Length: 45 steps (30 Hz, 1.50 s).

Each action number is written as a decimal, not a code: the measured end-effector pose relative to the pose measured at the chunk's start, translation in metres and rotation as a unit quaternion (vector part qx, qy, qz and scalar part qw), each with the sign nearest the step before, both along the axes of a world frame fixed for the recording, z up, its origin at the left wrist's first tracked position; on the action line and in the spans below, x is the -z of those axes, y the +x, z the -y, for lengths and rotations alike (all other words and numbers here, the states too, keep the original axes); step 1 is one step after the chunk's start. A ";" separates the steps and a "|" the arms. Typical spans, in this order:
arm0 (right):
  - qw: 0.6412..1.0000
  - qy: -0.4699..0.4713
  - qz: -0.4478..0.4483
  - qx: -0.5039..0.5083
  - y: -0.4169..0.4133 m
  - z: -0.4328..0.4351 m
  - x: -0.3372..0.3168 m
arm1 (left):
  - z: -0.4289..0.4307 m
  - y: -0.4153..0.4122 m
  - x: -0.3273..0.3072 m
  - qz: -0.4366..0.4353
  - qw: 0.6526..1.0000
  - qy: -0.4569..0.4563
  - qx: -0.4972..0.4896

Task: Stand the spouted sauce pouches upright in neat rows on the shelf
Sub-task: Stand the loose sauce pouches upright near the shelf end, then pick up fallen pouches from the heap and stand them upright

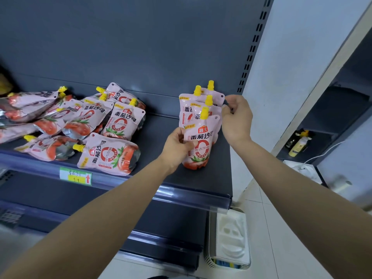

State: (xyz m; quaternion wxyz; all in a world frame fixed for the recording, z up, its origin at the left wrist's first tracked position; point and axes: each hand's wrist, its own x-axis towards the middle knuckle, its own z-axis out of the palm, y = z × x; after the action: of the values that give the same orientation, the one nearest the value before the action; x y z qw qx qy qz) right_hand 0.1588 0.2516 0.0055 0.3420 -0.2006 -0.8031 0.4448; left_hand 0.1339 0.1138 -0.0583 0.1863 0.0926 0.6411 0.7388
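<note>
Several pink sauce pouches with yellow spouts stand upright in a row at the right end of the dark shelf (211, 178). The front pouch (201, 141) is gripped at its left edge by my left hand (177, 148). My right hand (236, 119) sits beside the row's right side, fingers curled at the top corner of a rear pouch (216, 95); whether it pinches that corner is unclear. A loose heap of the same pouches (80, 121) lies flat on the left half of the shelf.
A green and yellow price tag (76, 175) hangs on the shelf's front rail. The upright post (253, 45) bounds the shelf on the right. White moulded packaging (231, 238) sits on the floor below. A side shelf holds a yellow bottle (300, 143).
</note>
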 end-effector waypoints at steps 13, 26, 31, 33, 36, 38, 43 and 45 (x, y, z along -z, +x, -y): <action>0.972 0.175 -0.091 -0.130 -0.008 0.049 -0.022 | 0.058 -0.005 -0.046 -0.174 0.981 -0.075 -0.037; 0.930 0.272 -0.051 -0.243 -0.057 0.147 -0.016 | 0.189 -0.029 -0.050 -0.221 0.943 -0.170 -0.183; 0.928 0.286 -0.022 -0.237 -0.078 0.172 -0.001 | 0.219 -0.051 -0.025 -0.196 0.943 -0.202 -0.180; 0.929 0.288 -0.007 -0.234 -0.085 0.178 0.007 | 0.227 -0.059 -0.016 -0.194 0.940 -0.222 -0.171; 0.928 0.291 0.025 -0.232 -0.095 0.184 0.022 | 0.236 -0.067 -0.004 -0.188 0.934 -0.257 -0.160; 0.926 0.293 0.056 -0.231 -0.103 0.185 0.032 | 0.239 -0.070 0.002 -0.173 0.931 -0.280 -0.159; 0.930 0.264 0.134 -0.217 -0.120 0.186 0.049 | 0.243 -0.073 0.015 -0.131 0.912 -0.357 -0.156; 0.935 0.236 0.163 -0.209 -0.125 0.187 0.054 | 0.245 -0.073 0.020 -0.113 0.910 -0.368 -0.152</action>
State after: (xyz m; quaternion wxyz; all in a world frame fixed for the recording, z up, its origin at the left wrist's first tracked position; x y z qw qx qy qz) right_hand 0.0338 0.0650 -0.0484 0.1430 -0.0117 -0.9537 0.2645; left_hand 0.0610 -0.1308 -0.0782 0.0193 0.0021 0.8906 0.4543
